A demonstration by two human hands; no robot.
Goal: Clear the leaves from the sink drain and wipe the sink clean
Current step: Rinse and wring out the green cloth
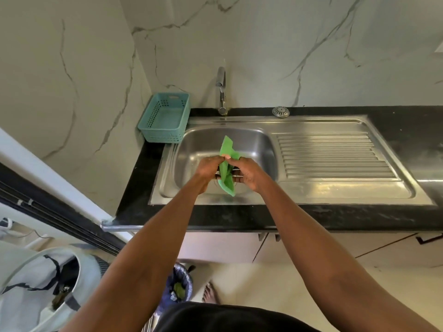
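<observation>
- Hands: the left hand (pixel 208 169) and the right hand (pixel 248 172) meet over the basin of the sink (pixel 239 142), both with fingers curled and gripping one green cloth (pixel 227 171).
- The cloth hangs between the two hands; its upper end rises toward 12 o'clock above the fingertips, and its lower corner points to 6 o'clock near the front basin wall.
- The drain is hidden behind the hands and cloth; leaves in it cannot be confirmed.
- The faucet (pixel 221 91) stands at 12 o'clock from the basin, on the rear rim.
- A teal basket (pixel 165 118) sits at 10 o'clock from the basin, on the black counter (pixel 335 216).
- A round metal strainer (pixel 280 111) lies at 1 o'clock, behind the ribbed drainboard (pixel 335 156).
- A lined bin (pixel 178 287) stands on the floor at 6 o'clock, partly behind the left forearm.
</observation>
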